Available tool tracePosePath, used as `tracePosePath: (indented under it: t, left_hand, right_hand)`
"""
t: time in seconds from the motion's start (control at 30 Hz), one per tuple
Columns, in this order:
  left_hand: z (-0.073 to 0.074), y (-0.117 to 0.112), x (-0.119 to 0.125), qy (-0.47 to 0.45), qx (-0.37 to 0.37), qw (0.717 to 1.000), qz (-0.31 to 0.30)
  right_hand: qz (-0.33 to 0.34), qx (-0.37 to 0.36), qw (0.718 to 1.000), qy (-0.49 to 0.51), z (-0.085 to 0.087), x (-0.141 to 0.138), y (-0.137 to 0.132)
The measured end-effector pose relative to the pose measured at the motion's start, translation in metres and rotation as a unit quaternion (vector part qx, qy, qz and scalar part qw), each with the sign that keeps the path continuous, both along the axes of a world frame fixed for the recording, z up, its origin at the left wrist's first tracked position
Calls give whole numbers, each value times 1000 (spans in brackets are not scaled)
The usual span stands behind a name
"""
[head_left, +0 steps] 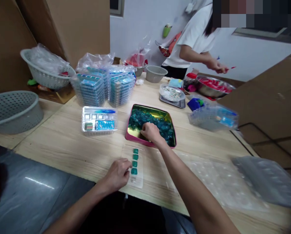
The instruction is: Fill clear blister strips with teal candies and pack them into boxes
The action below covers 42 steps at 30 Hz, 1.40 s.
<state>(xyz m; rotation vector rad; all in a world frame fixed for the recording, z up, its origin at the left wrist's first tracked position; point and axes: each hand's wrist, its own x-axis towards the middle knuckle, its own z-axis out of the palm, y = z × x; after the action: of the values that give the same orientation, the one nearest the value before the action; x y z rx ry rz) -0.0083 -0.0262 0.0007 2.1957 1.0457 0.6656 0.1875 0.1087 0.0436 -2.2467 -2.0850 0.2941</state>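
My right hand point(151, 132) reaches into a shallow tin point(138, 140) with a pink outside and a gold inside. Its fingers are curled near the bottom, and their tips are hidden. Glossy dark green pieces point(142, 116) lie heaped in the tin. Nearer to me, a clear plastic strip point(139, 180) lies on the table with several green squares point(135, 163) in a row along it; the nearest pocket holds none. My left hand point(118, 174) is closed beside the strip's left edge, its fingertips close to the squares. Whatever it may grip cannot be made out.
A clear tray point(99, 129) holds a blue pen and blue card. Behind it stand bagged stacks of trays point(93, 89). Grey baskets point(16, 112) are at left, clear plastic sheets point(218, 182) at right. Across the table, a person point(192, 45) works above a metal bowl point(215, 91).
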Motion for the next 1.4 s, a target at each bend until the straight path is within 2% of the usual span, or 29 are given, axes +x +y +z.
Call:
tracePosePath:
  t: [0.07,0.1,0.13,0.17,0.23,0.3,0.33,0.4,0.5,0.6,0.67,0.73,0.8,0.87,1.03,1.17,1.23,1.3,1.4]
  left_hand:
    - [3,4,-2,-23,-12,1000,12]
    - [5,6,-2,-39,-26,998,29]
    - [9,8,-2,-61,-46,996,51]
    - [13,8,-1,-90,-74,990,78]
    - [22,8,2,-171,-151,966,122]
    - [30,5,6,-264,-239,926,125]
    - [32,2,9,-305,-274,905,117]
    - [34,-4,13,-358,-318,871,109]
    - [33,-12,15,-377,-342,850,137]
    - [32,-16,11,-369,-357,846,145]
    - [32,-16,6,-349,-355,857,134]
    - [31,-17,1,-312,-337,880,120]
    - [30,-19,-4,-258,-308,909,112]
    - [30,-22,-7,-198,-279,933,106]
    - [27,-31,-9,-64,-176,976,107]
    - [23,-32,-8,5,-89,992,94]
    - [20,-31,-8,31,-60,995,79]
    - [16,-30,-7,55,-42,995,70]
    - [11,-32,-6,86,-13,994,59]
  right_hand:
    - [4,17,999,27,3,5,-4]
    - [3,35,996,76,6,9,-11]
    - [1,56,986,155,10,12,-20]
    - [-2,70,963,259,13,14,-33]
    - [-13,63,876,479,16,14,-65]
    - [-24,9,789,614,13,5,-101]
    - [-33,-17,757,652,10,-1,-118]
    - [-62,-42,714,696,0,-14,-145]
    - [-104,-45,677,727,-14,-30,-167]
    - [-111,-60,659,742,-20,-36,-174]
    - [-109,-68,651,748,-20,-38,-176]
    - [-108,-82,645,752,-21,-39,-179]
    - [-105,-101,647,748,-23,-40,-182]
    - [-98,-112,667,730,-27,-41,-185]
    - [-71,-80,766,633,-39,-48,-189]
    - [-10,-17,860,509,-38,-51,-189]
    - [20,15,898,440,-35,-52,-187]
    - [48,36,923,381,-34,-53,-186]
    - [92,64,944,311,-31,-53,-187]
